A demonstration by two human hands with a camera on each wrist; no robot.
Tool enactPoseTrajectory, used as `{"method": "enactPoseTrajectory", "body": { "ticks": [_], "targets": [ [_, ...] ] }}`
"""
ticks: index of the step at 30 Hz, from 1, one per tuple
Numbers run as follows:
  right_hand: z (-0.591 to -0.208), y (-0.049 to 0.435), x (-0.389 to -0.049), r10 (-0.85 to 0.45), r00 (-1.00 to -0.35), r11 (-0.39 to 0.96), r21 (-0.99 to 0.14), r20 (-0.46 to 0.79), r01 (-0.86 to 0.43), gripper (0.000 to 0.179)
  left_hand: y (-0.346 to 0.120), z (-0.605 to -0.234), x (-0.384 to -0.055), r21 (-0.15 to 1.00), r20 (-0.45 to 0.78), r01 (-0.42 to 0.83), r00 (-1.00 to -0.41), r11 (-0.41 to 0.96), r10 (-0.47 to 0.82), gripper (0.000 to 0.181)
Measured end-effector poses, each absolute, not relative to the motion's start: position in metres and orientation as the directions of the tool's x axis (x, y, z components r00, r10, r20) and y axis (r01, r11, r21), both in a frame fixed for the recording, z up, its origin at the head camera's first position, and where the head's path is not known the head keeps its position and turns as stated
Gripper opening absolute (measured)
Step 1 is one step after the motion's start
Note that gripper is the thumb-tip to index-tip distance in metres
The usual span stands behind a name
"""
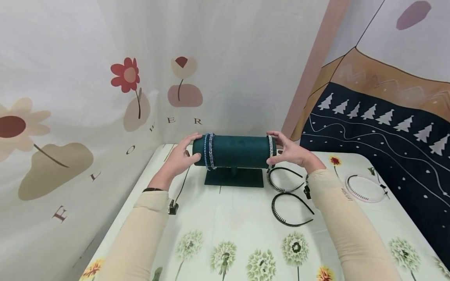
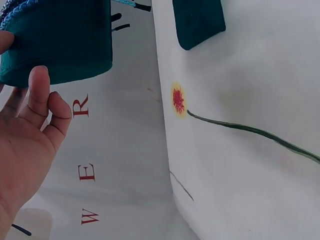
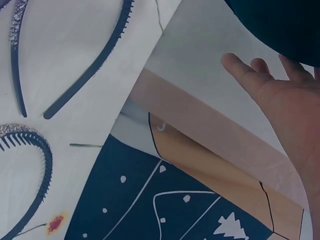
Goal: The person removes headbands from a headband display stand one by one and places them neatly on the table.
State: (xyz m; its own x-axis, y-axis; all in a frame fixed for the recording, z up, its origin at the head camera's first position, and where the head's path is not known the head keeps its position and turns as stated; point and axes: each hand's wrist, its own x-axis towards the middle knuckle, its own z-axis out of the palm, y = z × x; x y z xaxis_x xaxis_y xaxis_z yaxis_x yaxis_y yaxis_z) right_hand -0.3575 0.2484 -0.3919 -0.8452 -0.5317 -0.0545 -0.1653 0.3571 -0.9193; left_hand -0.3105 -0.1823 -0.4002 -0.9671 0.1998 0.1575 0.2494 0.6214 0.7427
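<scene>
A dark green padded display roll point(image 1: 240, 151) lies sideways on a flat-based stand point(image 1: 233, 178). Two glittery blue headbands point(image 1: 211, 150) sit over its left part, and a silver headband point(image 1: 271, 148) is at its right end. My left hand point(image 1: 177, 160) holds the roll's left end, thumb in front and fingers on top and behind. My right hand point(image 1: 293, 152) pinches the silver headband against the right end, thumb in front and index finger above. In the right wrist view, the other right-hand fingers point(image 3: 245, 70) reach beside the roll.
A black toothed headband point(image 1: 274, 212) and a glittery one point(image 1: 270, 181) lie right of the stand. A pink headband point(image 1: 348, 187) lies farther right. Black clips point(image 1: 173, 207) are near the left forearm. A printed curtain point(image 1: 228, 78) hangs behind the flowered tabletop point(image 1: 225, 214).
</scene>
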Motion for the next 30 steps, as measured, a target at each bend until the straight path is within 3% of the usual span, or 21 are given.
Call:
{"method": "enactPoseTrajectory", "body": {
  "ticks": [11, 30],
  "targets": [
    [-0.391, 0.240, -0.361, -0.532, -0.844, 0.348, -0.926, -0.069, -0.143, 0.101, -0.181, -0.403, -0.312, 0.771, 0.133, 0.219, -0.974, 0.599, 0.185, 0.069],
    [-0.401, 0.251, -0.355, -0.475, -0.879, 0.313, -0.924, 0.046, -0.218, 0.102, -0.183, -0.399, -0.310, 0.777, 0.104, 0.190, -0.979, 0.600, 0.175, 0.069]
  ]
}}
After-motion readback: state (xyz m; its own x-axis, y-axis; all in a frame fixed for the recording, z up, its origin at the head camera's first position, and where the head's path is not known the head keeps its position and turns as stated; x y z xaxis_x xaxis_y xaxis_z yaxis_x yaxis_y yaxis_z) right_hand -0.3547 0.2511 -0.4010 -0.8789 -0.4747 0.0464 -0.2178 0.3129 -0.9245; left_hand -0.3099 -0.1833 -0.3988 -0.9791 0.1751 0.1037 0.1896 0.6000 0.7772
